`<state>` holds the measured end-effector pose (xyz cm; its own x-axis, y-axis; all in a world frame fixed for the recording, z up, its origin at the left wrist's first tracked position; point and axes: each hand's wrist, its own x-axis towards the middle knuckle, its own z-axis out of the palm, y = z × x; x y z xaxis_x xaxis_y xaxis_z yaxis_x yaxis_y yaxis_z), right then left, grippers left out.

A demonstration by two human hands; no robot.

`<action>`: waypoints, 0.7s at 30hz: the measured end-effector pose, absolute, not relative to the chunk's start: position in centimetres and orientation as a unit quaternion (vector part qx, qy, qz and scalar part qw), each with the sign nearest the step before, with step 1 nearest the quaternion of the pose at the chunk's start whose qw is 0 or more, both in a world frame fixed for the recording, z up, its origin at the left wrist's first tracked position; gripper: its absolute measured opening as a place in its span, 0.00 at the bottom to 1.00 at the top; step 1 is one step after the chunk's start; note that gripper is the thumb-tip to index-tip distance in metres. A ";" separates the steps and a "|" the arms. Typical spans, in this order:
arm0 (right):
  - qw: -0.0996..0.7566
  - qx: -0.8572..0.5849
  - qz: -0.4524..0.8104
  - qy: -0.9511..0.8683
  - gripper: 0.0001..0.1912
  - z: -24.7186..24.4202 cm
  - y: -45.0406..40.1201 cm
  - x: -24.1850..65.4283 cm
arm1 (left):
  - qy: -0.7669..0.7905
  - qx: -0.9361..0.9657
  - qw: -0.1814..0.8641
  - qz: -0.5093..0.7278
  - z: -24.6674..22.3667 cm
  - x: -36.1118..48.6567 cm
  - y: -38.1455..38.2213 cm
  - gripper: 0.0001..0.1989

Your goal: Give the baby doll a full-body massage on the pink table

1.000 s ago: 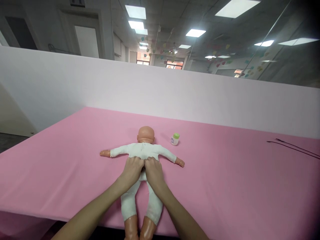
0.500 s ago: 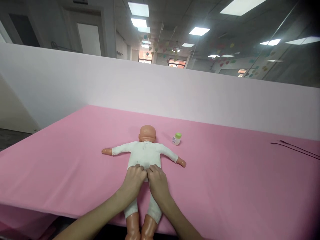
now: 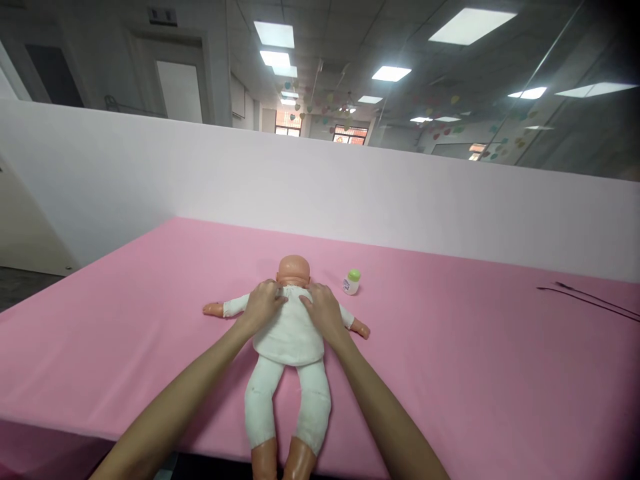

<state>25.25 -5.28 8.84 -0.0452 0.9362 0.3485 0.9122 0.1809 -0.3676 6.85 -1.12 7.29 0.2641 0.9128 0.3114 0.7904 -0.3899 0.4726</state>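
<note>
Pinching the romper (image 3: 289, 337) of the baby doll (image 3: 294, 270), left hand (image 3: 263, 305) and right hand (image 3: 325, 312) flank its neck.

Pink-covered table (image 3: 125, 347), white-clothed baby doll (image 3: 289, 337) lying flat, green-capped bottle (image 3: 351, 283) near its head, dark cords (image 3: 585, 298) at right

The view contains 1 left hand (image 3: 263, 305) and 1 right hand (image 3: 325, 312), for 2 hands in total. There is 1 baby doll (image 3: 289, 340), which has 2 arms and 2 legs. The 1 pink-covered table (image 3: 125, 360) carries 1 small bottle (image 3: 351, 285) with 1 green cap (image 3: 355, 275), plus 2 thin dark cords (image 3: 585, 303). Beyond it stand 1 white partition (image 3: 300, 180), 1 door (image 3: 180, 90) and 2 distant windows (image 3: 350, 135).
</note>
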 end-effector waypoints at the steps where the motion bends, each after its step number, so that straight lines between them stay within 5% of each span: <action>1: 0.234 -0.646 0.008 -0.726 0.09 8.4 -4.6 25.0 | 0.550 0.788 0.098 0.258 6.9 7.3 -0.8 0.06; 9: 0.135 -0.694 -0.034 -0.706 0.14 5.7 -2.8 23.4 | 0.572 0.792 0.062 0.204 5.1 8.8 0.0 0.04; 21: 0.198 -0.623 -0.019 -0.756 0.09 5.5 -7.0 23.7 | 0.501 0.842 0.028 0.197 6.1 7.6 -4.5 0.12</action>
